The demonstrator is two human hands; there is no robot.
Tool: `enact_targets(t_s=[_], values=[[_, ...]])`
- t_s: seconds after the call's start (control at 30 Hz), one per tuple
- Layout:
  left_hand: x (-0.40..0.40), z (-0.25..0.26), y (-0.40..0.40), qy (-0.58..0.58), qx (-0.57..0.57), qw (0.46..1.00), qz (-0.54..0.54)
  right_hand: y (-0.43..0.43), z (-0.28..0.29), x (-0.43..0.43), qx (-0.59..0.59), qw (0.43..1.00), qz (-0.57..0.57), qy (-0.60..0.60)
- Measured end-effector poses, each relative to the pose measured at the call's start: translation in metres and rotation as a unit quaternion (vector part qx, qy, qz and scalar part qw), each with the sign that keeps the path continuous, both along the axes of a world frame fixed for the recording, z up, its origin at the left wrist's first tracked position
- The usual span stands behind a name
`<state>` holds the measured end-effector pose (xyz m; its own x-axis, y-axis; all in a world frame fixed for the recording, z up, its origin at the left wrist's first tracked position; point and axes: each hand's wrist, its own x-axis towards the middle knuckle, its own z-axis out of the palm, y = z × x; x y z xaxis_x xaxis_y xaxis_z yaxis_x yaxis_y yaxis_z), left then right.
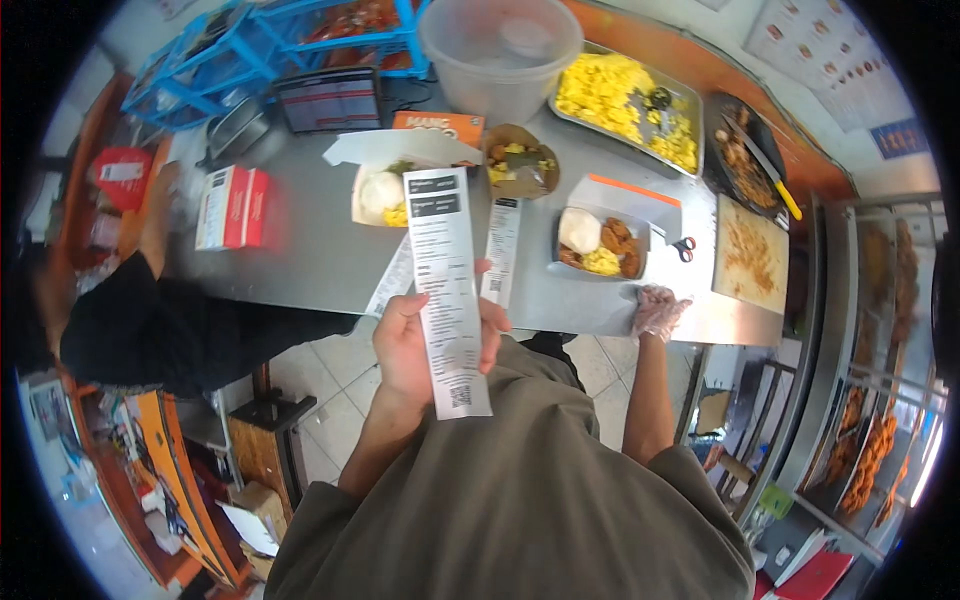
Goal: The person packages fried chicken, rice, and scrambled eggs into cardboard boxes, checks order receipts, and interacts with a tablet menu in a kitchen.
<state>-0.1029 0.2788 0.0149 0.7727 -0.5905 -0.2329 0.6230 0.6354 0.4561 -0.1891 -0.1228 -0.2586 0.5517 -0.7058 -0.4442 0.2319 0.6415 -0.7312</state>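
Observation:
A long printed paper receipt point(448, 300) is gripped in my bare left hand point(405, 349), held up above the table's front edge. My right hand point(658, 311), in a clear plastic glove, rests at the table edge; the crumpled glove hides how its fingers lie. Just behind it sits an open meal box point(634, 225) with a ball of rice, fried chicken pieces and yellow scrambled egg. Partly behind the receipt stands another open box point(450, 150) with rice, egg and some greens. Two more slips lie on the table, a left slip point(390, 279) and a right slip point(501, 255).
Scissors point(684, 247) and a stained cutting board point(752, 255) lie right. Behind are an egg tray point(701, 124), a stone mortar with a yellow-handled knife point(787, 199), a paper bowl point(491, 135), a plastic tub point(499, 67) and a screen point(330, 101). Another person point(150, 322) stands left near red-white boxes point(229, 210).

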Motion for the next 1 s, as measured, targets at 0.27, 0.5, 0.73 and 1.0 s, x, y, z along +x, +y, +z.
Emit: enact_targets(t_s=[0.27,0.5,0.73,1.0], values=[[0.000,-0.016,-0.001,0.001,0.049,0.999,-0.001,0.002,0.000,0.000,-0.015,1.000,0.004,-0.010],[0.001,-0.013,-0.003,-0.016,0.009,1.000,-0.013,0.003,0.000,-0.004,-0.002,0.999,0.003,-0.040],[0.001,-0.012,-0.004,-0.019,0.010,0.999,0.025,0.002,0.001,-0.003,-0.012,0.998,0.020,-0.057],[0.000,-0.017,-0.002,-0.015,-0.039,0.999,0.001,0.003,0.003,-0.002,-0.005,0.998,0.008,-0.057]])
